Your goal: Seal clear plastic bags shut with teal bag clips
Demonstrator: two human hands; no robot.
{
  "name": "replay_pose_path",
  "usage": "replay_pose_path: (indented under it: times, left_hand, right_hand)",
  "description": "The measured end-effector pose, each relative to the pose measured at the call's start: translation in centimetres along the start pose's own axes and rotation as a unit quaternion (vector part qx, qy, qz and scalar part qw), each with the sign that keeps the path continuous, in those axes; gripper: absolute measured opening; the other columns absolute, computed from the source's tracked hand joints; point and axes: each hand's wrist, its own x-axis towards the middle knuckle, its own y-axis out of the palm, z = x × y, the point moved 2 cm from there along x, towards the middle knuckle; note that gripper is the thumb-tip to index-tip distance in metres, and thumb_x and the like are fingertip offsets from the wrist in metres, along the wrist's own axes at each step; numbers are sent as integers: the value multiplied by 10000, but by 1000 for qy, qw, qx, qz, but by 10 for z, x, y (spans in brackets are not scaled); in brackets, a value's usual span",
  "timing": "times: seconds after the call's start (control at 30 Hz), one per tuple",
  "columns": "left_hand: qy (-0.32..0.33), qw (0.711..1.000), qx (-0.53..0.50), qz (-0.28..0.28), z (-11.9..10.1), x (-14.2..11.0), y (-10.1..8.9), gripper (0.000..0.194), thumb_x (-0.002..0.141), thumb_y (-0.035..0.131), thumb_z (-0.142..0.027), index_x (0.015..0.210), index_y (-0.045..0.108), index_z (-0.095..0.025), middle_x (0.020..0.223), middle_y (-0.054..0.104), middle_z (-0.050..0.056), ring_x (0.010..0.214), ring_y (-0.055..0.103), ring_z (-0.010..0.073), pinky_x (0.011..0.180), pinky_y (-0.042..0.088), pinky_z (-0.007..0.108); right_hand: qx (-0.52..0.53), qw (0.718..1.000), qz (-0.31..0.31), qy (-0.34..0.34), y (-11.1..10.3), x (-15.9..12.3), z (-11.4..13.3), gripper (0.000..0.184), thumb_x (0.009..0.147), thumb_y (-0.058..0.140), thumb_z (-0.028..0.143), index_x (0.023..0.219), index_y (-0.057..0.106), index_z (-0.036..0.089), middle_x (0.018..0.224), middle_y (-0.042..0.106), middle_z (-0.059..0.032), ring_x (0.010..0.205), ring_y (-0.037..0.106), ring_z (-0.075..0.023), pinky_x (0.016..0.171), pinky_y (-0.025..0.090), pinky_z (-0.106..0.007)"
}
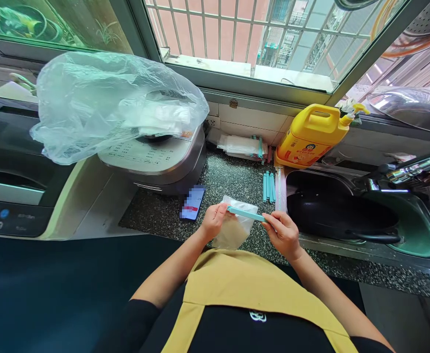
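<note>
A light-blue bag sealing clip (247, 214) lies across the upper part of a clear plastic bag (231, 233) with pale, beige contents at its bottom. My left hand (215, 220) pinches the clip's left end, at the edge of the bag. At the clip's other end, the fingers of my right hand (283, 233) are closed on it. Whether the clip is fully fastened, I cannot tell. Several more blue sealing clips (268, 187) lie side by side on the speckled counter (222, 169), just beyond my right hand.
A phone (192, 202) lies left of the bag, before a rice cooker (156, 162) topped by a large plastic bag (115, 103). Filled bags (242, 146) rest at the wall. A yellow detergent jug (310, 137) stands by the sink, which holds a black wok (340, 215).
</note>
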Motion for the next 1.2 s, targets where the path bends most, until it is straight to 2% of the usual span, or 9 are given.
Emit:
replay_pose_path:
  times: [0.17,0.4,0.67,0.83,0.93,1.03,1.1,1.2]
  left_hand:
    - [12,1000,6,4,5,2,0,589,776,445,-679,634,648,-145,634,663,68,608,591,178,620,460,288]
    - [-21,1000,-17,-6,15,6,-3,635,706,482,-740,592,642,-137,580,650,66,565,574,165,599,441,282]
    - [-34,998,-56,-21,14,7,-4,565,707,536,-688,616,642,-141,579,646,48,551,570,155,592,451,274]
    - [-30,996,-66,-46,18,8,-8,510,730,548,-632,603,637,-146,585,648,41,555,568,150,604,459,275]
    - [-39,995,-74,-57,20,9,-9,504,719,555,-631,596,637,-149,572,645,40,546,569,149,592,465,274]
    - [-49,994,-82,-62,22,9,-9,500,707,559,-639,600,637,-157,555,645,39,529,573,155,573,470,282]
    - [-51,993,-86,-64,23,9,-9,501,710,550,-643,594,634,-163,544,646,39,522,572,158,563,471,287]
    - [-47,993,-92,-64,24,8,-8,509,712,539,-648,575,627,-165,563,657,43,541,579,161,578,476,293]
  right_hand:
    - [2,1000,0,2,1,1,-1,300,833,592,136,1109,647,238,819,589,-60,713,604,-158,569,542,-281]
    - [36,999,-5,30,1,1,-2,297,829,594,131,1100,654,236,819,573,-53,673,574,-141,538,511,-269]
    - [45,998,-26,36,-1,1,-4,240,844,569,144,1063,611,232,842,575,-50,724,597,-159,584,526,-291]
    - [107,988,-65,86,1,-3,-10,125,879,512,189,986,564,225,862,613,-54,793,625,-182,670,539,-337]
    - [227,953,-106,171,6,-5,-13,92,910,475,250,989,519,235,911,627,-51,708,634,-155,618,544,-321]
    - [363,886,-131,255,11,-5,-13,105,929,444,334,989,480,257,915,656,-37,613,630,-133,569,547,-312]
    - [411,851,-133,298,14,-4,-13,137,933,423,381,987,469,263,905,676,-40,594,633,-134,555,549,-312]
    - [426,830,-136,333,15,-3,-12,155,929,428,399,999,470,268,917,688,-49,601,638,-134,550,552,-308]
